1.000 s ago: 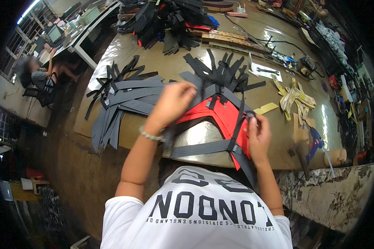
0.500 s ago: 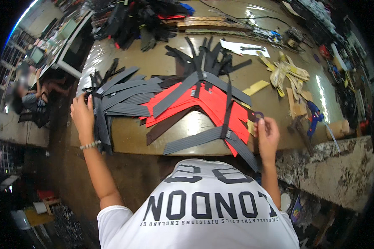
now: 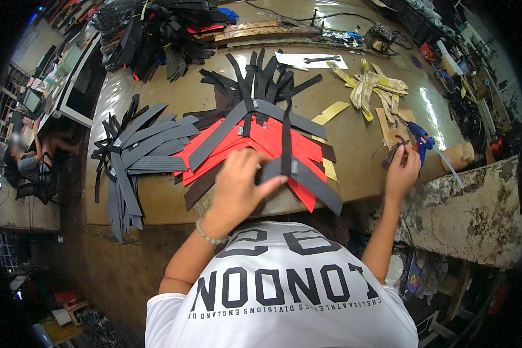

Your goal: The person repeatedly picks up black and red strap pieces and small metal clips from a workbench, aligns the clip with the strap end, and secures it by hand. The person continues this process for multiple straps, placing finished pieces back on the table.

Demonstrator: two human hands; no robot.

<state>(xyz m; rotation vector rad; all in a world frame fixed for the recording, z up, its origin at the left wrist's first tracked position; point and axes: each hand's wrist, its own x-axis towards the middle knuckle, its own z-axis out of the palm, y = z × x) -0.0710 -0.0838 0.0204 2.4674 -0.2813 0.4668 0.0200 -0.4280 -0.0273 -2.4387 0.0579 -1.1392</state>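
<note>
Near the table's front edge, my left hand (image 3: 238,184) is closed around the left part of a grey ribbed V-shaped strap piece (image 3: 314,184). Its thumb lies along the piece, and the gripped part is hidden. A black strap (image 3: 286,136) runs up from the piece's middle. Behind it lie red V-shaped pieces (image 3: 214,145), another grey V-shaped piece (image 3: 223,134) and a bundle of black straps (image 3: 263,78). My right hand (image 3: 402,169) is farther right, with fingertips pinched at a small dark tool with a curved handle (image 3: 399,142), partly hidden.
Grey strap pieces (image 3: 156,145) lie heaped on the left, some hanging over the edge. Yellowish gloves (image 3: 374,90), a wrench (image 3: 322,59), a blue-handled tool (image 3: 423,141) and a tan roll (image 3: 458,156) are rightward. Dark strap bundles (image 3: 156,35) stand at the back. A person (image 3: 26,159) sits far left.
My left hand has left the grey heap and moved right onto the front grey piece. My right hand has moved right with the dark tool, away from the red pieces.
</note>
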